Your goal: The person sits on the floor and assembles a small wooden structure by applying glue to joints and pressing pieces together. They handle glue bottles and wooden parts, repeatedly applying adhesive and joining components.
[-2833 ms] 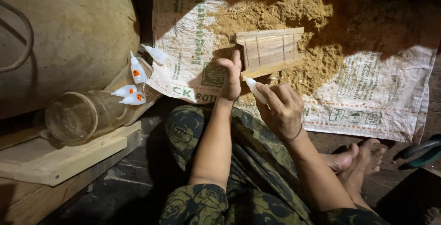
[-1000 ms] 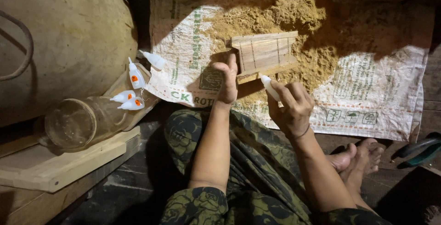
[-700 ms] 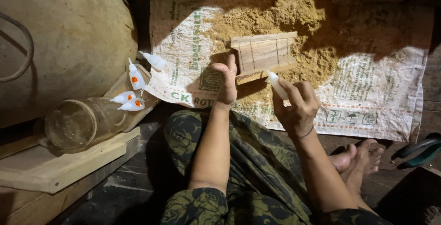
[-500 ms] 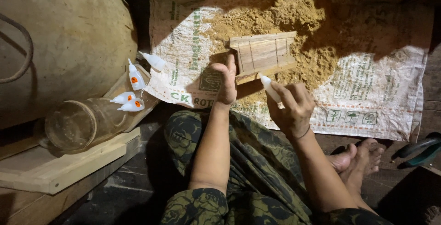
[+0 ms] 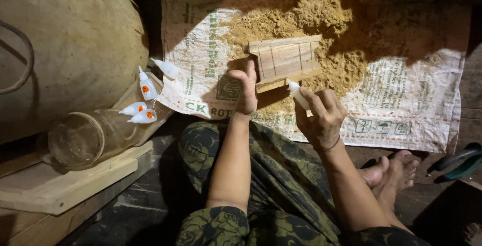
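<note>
Since the earliest frame, the right hand [image 5: 321, 118] had carried the small white plastic glue bottle [image 5: 297, 94] upward and toward the lower right edge of the slatted rectangular wooden panel [image 5: 285, 59], where its nozzle now pointed at the panel's front edge, touching it or just short of it; contact could not be confirmed. The right hand was closed around the bottle body, thumb and fingers wrapped. The left hand [image 5: 247, 91] gripped the panel's lower left corner, fingers curled over the edge, propping the piece tilted above the loose pile of tan sawdust [image 5: 306, 22]. Panel and sawdust both rested on the printed white woven plastic sack [image 5: 401, 100] spread over the floor. To apply adhesive well at this stage, the nozzle would be best kept just at the joint line, the bottle squeezed lightly and evenly, and the panel held steady by the left hand so that the bead did not wander; excess glue would likely pick up sawdust. Four spare white glue bottles with orange labels [image 5: 143, 100] lay clustered to the left, beside a clear glass jar lying on its side [image 5: 85, 138] on a pale wooden board [image 5: 75, 186]. The person sat cross-legged in dark green floral-patterned trousers [image 5: 271, 175], bare feet [image 5: 391, 170] at the right, with dark-handled pliers [image 5: 457, 160] near the sack's edge.
</note>
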